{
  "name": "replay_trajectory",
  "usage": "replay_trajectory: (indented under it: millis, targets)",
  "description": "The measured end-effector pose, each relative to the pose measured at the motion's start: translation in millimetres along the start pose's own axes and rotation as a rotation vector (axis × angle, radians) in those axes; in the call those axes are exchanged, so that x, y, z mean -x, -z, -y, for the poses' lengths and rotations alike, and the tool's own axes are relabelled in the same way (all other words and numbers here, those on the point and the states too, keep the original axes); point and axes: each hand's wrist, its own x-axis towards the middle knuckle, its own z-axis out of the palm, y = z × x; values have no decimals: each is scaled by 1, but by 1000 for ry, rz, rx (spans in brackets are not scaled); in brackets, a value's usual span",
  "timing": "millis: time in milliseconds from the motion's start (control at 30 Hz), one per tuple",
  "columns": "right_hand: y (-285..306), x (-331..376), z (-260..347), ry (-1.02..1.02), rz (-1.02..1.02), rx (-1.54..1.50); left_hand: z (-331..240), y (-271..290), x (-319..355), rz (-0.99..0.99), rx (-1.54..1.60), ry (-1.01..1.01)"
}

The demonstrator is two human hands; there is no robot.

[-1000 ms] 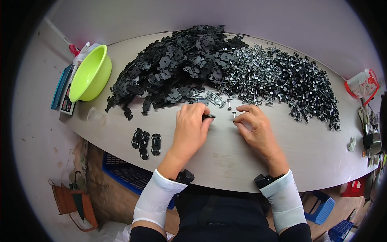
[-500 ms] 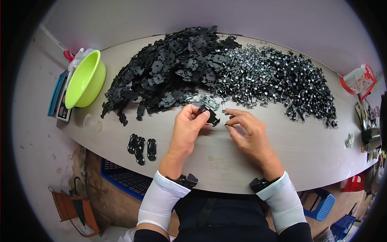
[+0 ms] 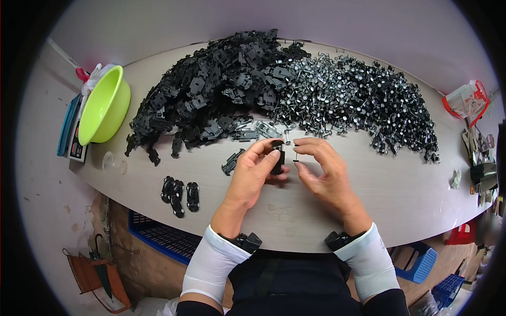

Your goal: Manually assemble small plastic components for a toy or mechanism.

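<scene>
Since half a second ago both hands have come a little nearer along the worktop (image 3: pixel 400 210) and closed in on each other. The left hand (image 3: pixel 255 171) now stands the black plastic part (image 3: pixel 278 158) upright between thumb and fingers, where before it lay flatter at the fingertips. The right hand (image 3: pixel 324 171) pinches a small dark pin (image 3: pixel 295 160) between thumb and forefinger, just beside the part — whether the two touch cannot be told.

The part is a short, dark, oblong piece, held just above the middle of the worktop, near the person. Its details are too small to make out.

Beyond the hands lies a big heap of black plastic pieces (image 3: pixel 211 89) on the left and a heap of shiny metal pins (image 3: pixel 358 100) on the right (the two run together in the middle). Three finished black pieces (image 3: pixel 179 194) lie at the near left edge, and a green bowl (image 3: pixel 105 105) stands far left.
</scene>
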Motion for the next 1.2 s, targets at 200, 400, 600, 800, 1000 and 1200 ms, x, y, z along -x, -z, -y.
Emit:
replay_trajectory:
  millis: [200,400,600,800,1000,1200]
  targets:
    - [1,1,0,13,125,-11,5,8,-1,83,-197,-16]
    - [0,4,-4,-57,83,-20,7,1,0,104,-108,-93]
    - [0,3,-5,63,64,80,9,7,-2,7,-75,-68]
    - [2,4,-3,-10,140,40,9,12,-3,18,-34,-44]
    - [2,6,0,-132,171,-59,7,9,0,73,-75,-65]
    - [1,7,-1,-33,118,-94,6,2,2,26,-41,-71]
